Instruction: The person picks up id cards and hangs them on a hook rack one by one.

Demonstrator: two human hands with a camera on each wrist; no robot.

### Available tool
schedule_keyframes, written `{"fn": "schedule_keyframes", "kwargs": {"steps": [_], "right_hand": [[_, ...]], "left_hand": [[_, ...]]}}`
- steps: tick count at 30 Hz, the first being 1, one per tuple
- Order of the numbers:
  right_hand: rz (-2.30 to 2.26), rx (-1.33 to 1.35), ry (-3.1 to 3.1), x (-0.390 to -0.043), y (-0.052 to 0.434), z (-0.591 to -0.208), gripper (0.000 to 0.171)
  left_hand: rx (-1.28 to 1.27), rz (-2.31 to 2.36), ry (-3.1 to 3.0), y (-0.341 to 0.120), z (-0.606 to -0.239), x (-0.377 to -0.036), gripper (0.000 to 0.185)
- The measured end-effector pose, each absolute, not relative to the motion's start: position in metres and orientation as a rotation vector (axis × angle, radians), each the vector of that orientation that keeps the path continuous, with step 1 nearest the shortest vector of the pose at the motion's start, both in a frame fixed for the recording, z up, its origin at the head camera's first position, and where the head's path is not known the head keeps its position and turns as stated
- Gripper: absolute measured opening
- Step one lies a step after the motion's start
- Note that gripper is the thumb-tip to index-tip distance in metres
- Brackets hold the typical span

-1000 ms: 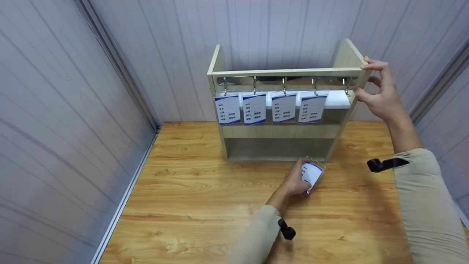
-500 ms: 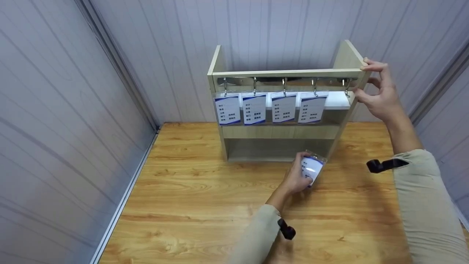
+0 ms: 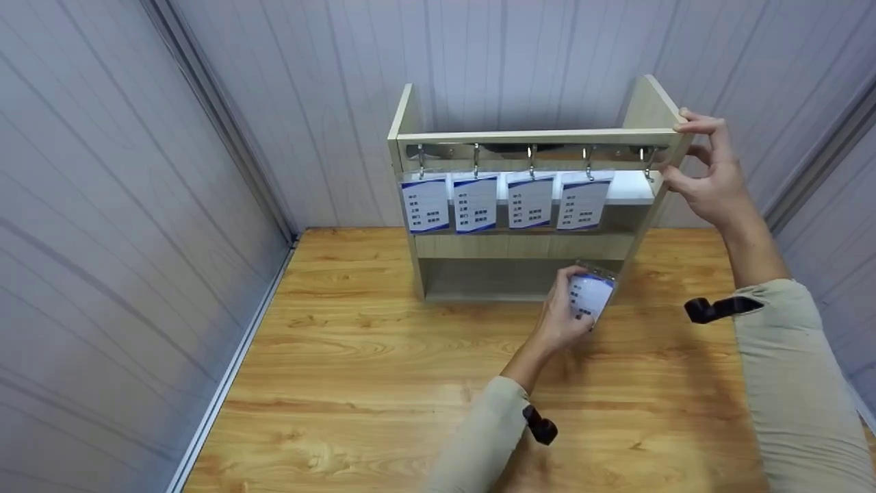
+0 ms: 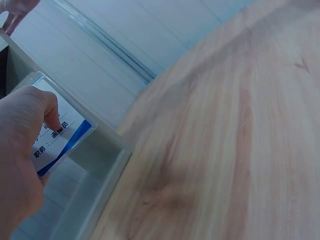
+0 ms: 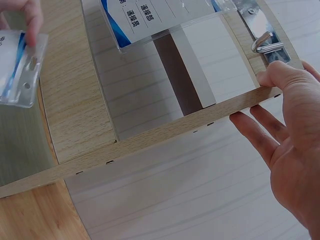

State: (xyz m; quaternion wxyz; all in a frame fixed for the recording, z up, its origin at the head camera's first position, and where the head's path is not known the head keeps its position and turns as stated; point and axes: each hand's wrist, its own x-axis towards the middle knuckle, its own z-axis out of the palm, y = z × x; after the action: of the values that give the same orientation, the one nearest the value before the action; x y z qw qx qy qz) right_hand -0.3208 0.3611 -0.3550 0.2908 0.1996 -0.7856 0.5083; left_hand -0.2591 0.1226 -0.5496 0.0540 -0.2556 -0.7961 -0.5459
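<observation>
My left hand (image 3: pixel 564 322) pinches a clear badge holder with a white and blue card (image 3: pixel 590 293) (image 4: pixel 59 131) (image 5: pixel 17 67), lifted above the wooden table (image 3: pixel 383 370) in front of the rack's lower right. My right hand (image 3: pixel 708 174) (image 5: pixel 285 145) grips the upper right side panel of the wooden rack (image 3: pixel 534 137), thumb on the front edge and fingers behind. Several badge cards (image 3: pixel 503 200) hang from metal hooks under the top rail. The rightmost hook (image 3: pixel 647 161) (image 5: pixel 265 42) is bare.
Grey panelled walls (image 3: pixel 137 137) close in on the left, back and right of the table. The rack stands against the back wall. Black wrist camera mounts (image 3: pixel 718 307) sit on both beige sleeves.
My left hand has lifted the badge card up and slightly right, from the table surface toward the rack's lower shelf. The right hand has stayed on the rack.
</observation>
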Motion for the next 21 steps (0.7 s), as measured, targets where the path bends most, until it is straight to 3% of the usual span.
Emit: {"fn": "schedule_keyframes", "kwargs": {"steps": [21], "right_hand": [[1.345,0.445,-2.161,-0.318,0.361,-0.353,0.058]], "left_hand": [[-0.814,-1.583,-2.36,0.134,-0.494,-0.257,0.083]]}}
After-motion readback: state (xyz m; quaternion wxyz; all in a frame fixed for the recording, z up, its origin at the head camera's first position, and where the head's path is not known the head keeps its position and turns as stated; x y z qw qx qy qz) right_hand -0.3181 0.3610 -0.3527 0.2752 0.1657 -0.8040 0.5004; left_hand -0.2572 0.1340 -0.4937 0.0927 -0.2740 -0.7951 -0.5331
